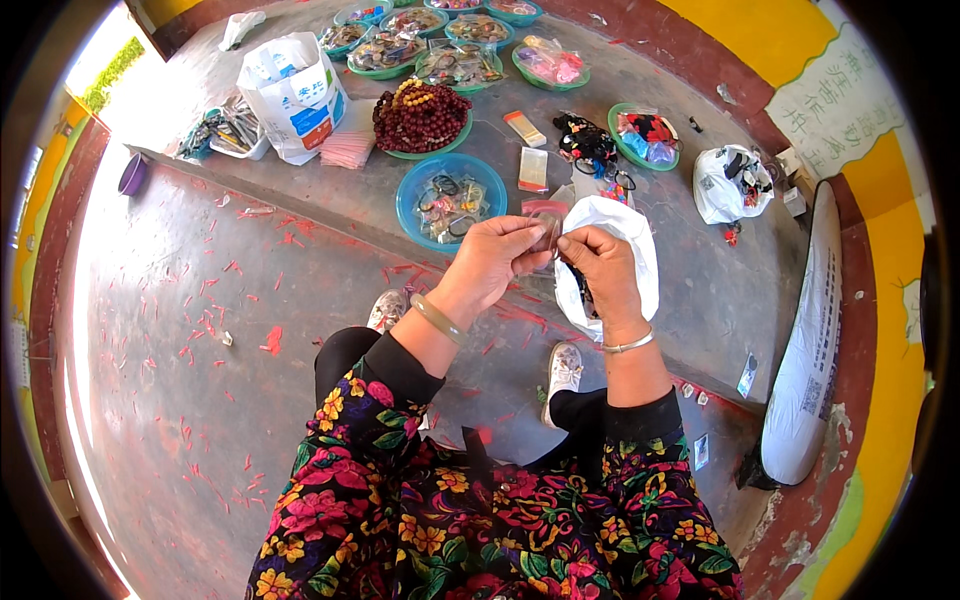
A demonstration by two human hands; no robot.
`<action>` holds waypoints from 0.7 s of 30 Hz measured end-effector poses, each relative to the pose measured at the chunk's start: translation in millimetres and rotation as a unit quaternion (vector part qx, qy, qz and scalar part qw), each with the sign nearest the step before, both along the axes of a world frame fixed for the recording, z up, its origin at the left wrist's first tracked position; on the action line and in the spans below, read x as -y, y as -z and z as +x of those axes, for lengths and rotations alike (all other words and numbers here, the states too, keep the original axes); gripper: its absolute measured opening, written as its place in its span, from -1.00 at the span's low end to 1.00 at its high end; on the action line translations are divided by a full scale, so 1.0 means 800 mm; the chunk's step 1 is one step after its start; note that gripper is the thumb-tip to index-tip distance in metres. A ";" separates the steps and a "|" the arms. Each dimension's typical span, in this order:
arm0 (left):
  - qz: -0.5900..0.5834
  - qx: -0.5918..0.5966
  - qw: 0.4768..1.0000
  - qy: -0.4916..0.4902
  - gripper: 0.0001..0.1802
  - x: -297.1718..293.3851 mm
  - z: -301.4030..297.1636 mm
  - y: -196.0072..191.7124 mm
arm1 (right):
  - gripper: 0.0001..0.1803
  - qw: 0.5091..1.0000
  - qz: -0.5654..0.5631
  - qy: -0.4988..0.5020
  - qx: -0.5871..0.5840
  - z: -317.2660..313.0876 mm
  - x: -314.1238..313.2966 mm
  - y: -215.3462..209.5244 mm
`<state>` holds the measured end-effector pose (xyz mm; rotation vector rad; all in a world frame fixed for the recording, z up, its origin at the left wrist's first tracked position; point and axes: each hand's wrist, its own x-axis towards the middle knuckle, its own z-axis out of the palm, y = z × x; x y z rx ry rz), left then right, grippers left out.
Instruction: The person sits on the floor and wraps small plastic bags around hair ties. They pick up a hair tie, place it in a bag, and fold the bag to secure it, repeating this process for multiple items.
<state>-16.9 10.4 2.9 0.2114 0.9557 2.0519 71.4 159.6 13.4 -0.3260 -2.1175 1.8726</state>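
Note:
My left hand [490, 262] and my right hand [598, 265] meet in front of me, both pinching a small clear plastic packet [547, 228] with something dark inside. A pale bangle circles my left wrist and a silver one my right. Just beyond the hands lies an open white plastic bag [630, 235] on the concrete step. A blue bowl [412, 205] of small packed bracelets sits to the left of it.
On the raised concrete ledge stand a green bowl of dark red beads [421, 118], several more bowls of packets [460, 65], a white paper bag [293, 95], another white bag [730, 185] and a long white sack [810, 350]. Red scraps litter the floor [200, 330].

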 end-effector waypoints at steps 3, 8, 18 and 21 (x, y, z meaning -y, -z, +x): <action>0.008 -0.004 1.000 0.006 -0.77 0.000 0.001 -0.003 | -0.86 0.996 -0.087 -0.004 0.008 -0.001 -0.003 0.003; 0.000 -0.013 1.000 0.009 -0.74 0.000 0.001 -0.003 | -0.84 0.999 -0.013 0.036 0.025 -0.001 -0.005 0.003; -0.054 -0.092 0.994 0.030 -0.69 -0.003 0.008 -0.007 | -0.70 0.943 0.301 0.056 -0.133 0.002 0.001 -0.020; -0.062 -0.110 0.991 0.038 -0.66 -0.003 0.009 -0.007 | -0.69 0.943 0.307 0.046 -0.121 0.001 0.001 -0.021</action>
